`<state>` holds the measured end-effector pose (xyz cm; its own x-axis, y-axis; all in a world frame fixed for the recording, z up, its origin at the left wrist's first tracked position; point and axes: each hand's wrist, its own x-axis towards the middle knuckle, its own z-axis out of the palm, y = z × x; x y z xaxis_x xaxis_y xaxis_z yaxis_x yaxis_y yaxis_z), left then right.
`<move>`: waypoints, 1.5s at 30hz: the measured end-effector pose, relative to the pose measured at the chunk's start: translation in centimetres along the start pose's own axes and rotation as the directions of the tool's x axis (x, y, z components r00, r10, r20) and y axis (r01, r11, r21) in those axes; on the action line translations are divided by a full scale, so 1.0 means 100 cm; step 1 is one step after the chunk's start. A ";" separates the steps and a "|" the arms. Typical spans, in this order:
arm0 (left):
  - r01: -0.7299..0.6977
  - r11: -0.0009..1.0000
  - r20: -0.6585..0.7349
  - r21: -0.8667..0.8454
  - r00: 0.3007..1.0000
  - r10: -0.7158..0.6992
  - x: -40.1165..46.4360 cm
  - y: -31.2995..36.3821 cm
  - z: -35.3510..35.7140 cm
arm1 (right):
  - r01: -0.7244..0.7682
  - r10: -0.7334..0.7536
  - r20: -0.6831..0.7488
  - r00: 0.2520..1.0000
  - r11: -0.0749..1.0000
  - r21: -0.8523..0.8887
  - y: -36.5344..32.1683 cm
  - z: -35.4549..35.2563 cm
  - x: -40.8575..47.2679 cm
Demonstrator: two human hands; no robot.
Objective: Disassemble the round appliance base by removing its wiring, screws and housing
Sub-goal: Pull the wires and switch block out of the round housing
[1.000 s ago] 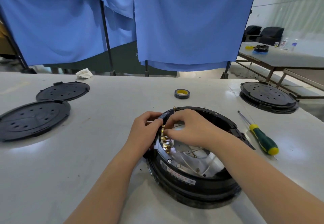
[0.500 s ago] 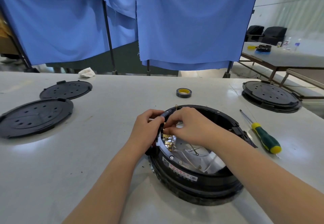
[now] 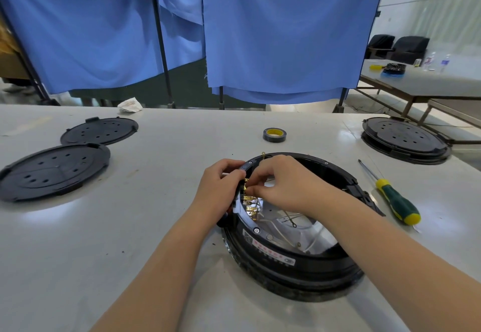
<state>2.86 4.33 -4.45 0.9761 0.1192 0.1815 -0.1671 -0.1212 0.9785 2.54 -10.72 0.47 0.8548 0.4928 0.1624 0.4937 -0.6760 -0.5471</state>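
While two hands [image 3: 221,188] [image 3: 283,183] pinch brass terminals [image 3: 248,203], two loose covers [image 3: 54,170] lie left.

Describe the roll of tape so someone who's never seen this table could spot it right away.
On the white table, look just beyond the open round base the hands are working in. The roll of tape lies flat there alone: a small black ring with a yellow core, far smaller than the black discs around.

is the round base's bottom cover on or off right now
Off. The round base lies open on the table, its shiny interior and loose wires exposed.
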 end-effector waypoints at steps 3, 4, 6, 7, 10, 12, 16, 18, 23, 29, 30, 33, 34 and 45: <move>0.008 1.000 0.000 -0.004 1.000 -0.008 0.000 0.000 0.000 | -0.001 0.001 -0.003 1.000 1.000 -0.006 0.000 -0.001 0.000; 0.012 1.000 0.001 -0.001 1.000 -0.012 0.000 0.000 0.000 | -0.006 0.006 -0.006 1.000 1.000 -0.010 0.001 -0.002 0.000; 0.018 1.000 -0.001 0.005 1.000 -0.018 0.001 -0.001 0.000 | -0.018 0.018 -0.015 1.000 1.000 -0.012 0.002 -0.002 -0.001; 0.019 1.000 -0.003 0.008 1.000 -0.019 0.001 -0.001 0.000 | -0.021 0.021 -0.016 1.000 1.000 -0.010 0.003 -0.002 -0.001; 0.014 1.000 -0.002 0.016 1.000 -0.014 0.001 -0.001 -0.001 | -0.011 0.011 -0.023 1.000 1.000 -0.012 0.005 -0.001 -0.001; 0.014 1.000 -0.001 0.011 1.000 -0.014 0.001 -0.001 -0.001 | -0.002 0.003 -0.050 0.999 1.000 0.004 0.007 -0.001 -0.001; 0.022 1.000 -0.011 0.011 1.000 -0.022 -0.001 0.001 0.000 | -0.027 0.053 -0.218 0.974 0.993 0.119 0.011 -0.009 -0.001; 0.034 0.999 -0.017 0.007 0.999 -0.034 -0.001 0.001 0.000 | -0.032 0.106 -0.321 0.941 0.973 0.229 0.011 -0.014 0.000; 0.044 0.999 -0.026 0.017 0.999 -0.043 -0.001 0.002 0.000 | -0.022 0.216 -0.391 0.895 0.896 0.444 0.009 -0.035 -0.002; 0.042 0.999 -0.032 0.024 0.999 -0.041 -0.002 0.003 0.001 | -0.055 0.346 -0.298 0.890 0.729 0.682 0.018 -0.058 -0.015; 0.045 0.999 -0.030 0.027 0.999 -0.044 -0.002 0.003 0.000 | -0.063 0.364 -0.267 0.892 0.687 0.724 0.020 -0.061 -0.017; 0.051 0.998 -0.027 0.025 0.998 -0.050 -0.003 0.003 0.000 | -0.015 0.380 -0.208 0.901 0.507 0.862 0.027 -0.070 -0.024; 0.050 0.998 -0.029 0.023 0.998 -0.049 -0.003 0.003 0.000 | 0.017 0.379 -0.209 0.901 0.450 0.893 0.029 -0.074 -0.027; 0.033 0.999 -0.039 0.029 0.999 -0.032 -0.004 0.005 0.001 | -0.088 0.463 -0.497 0.734 0.791 0.606 0.079 -0.098 -0.041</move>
<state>2.43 4.16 -4.07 0.9749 0.1611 0.1536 -0.1304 -0.1461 0.9806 4.50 -23.44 3.50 0.9355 -0.2230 0.2740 0.2180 -0.2460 -0.9444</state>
